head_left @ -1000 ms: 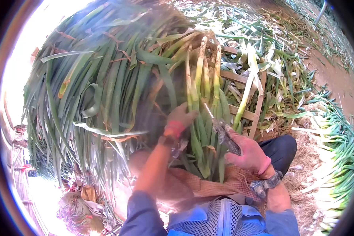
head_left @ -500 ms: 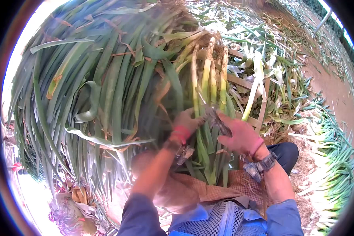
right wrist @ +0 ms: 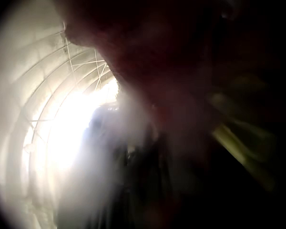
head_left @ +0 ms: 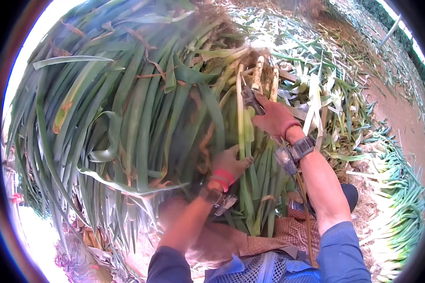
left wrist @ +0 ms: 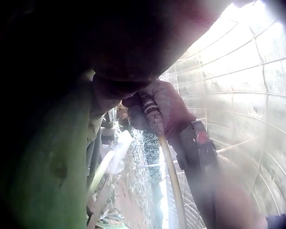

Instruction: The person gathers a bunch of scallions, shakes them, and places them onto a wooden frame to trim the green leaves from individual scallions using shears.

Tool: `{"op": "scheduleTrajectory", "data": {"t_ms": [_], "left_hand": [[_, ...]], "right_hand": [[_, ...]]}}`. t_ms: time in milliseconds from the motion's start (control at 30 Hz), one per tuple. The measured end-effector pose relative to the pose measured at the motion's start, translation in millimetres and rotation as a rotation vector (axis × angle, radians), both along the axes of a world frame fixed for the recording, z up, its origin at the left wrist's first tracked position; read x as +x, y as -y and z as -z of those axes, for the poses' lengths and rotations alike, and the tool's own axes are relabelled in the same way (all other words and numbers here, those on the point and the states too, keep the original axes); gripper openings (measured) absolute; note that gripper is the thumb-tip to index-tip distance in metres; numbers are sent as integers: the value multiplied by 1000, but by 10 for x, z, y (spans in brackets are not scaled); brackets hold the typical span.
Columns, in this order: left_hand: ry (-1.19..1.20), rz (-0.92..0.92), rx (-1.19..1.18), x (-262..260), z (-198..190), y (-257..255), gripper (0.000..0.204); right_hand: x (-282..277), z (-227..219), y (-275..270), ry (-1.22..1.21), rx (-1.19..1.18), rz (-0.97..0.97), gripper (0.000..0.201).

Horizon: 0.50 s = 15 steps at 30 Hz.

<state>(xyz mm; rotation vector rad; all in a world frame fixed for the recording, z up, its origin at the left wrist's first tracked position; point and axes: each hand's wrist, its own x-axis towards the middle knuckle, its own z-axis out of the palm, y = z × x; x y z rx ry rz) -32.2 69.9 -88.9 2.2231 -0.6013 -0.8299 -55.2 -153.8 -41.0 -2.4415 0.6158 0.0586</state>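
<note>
In the head view several long green-leaved stalks (head_left: 241, 118) with pale, soil-marked upper ends stand in front of the person. The gloved left hand (head_left: 229, 165) grips a stalk low down, among the green leaves. Higher up, the gloved right hand (head_left: 275, 115) holds a dark tool (head_left: 253, 101) with a hose running from it, its thin tip beside the pale part of the leftmost stalk. The left wrist view shows the right hand (left wrist: 164, 107) round the tool's ridged handle, with the hose (left wrist: 171, 171) below. The right wrist view is dark and blurred.
A large heap of green stalks (head_left: 141, 118) fills the left side. Cut leaves (head_left: 344, 94) litter the ground at the upper right, around a wooden frame. Trimmed stalks (head_left: 401, 207) lie in a row at the far right. Checkered cloth (head_left: 288, 231) covers the lap.
The right hand with the tool has moved up along the stalks, away from the left hand. The left hand has shifted slightly down and right. The view has moved a little.
</note>
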Motion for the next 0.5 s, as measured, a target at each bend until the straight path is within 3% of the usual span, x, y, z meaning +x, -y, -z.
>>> {"op": "scheduleTrajectory", "data": {"t_ms": [133,200,267,433,500], "left_hand": [[-88,21,-63,13,132,-17,52],[34,21,-147,-47,173,-31,50],[39,61,-64,-108,107,-17,48],[73,113,-89,-296,11,-32,46],[65,137,-144,-415,0,-51,44]], "right_hand": [[-67,151,28,5,10,-11,77],[-199,65,-3,-18,43,-14,77],[-418,-47,-52,-66,80,-48,79],[-1342,-468,-316,-31,210,-104,80],[-1727,-446,-397,-30,240,-100,81]]}}
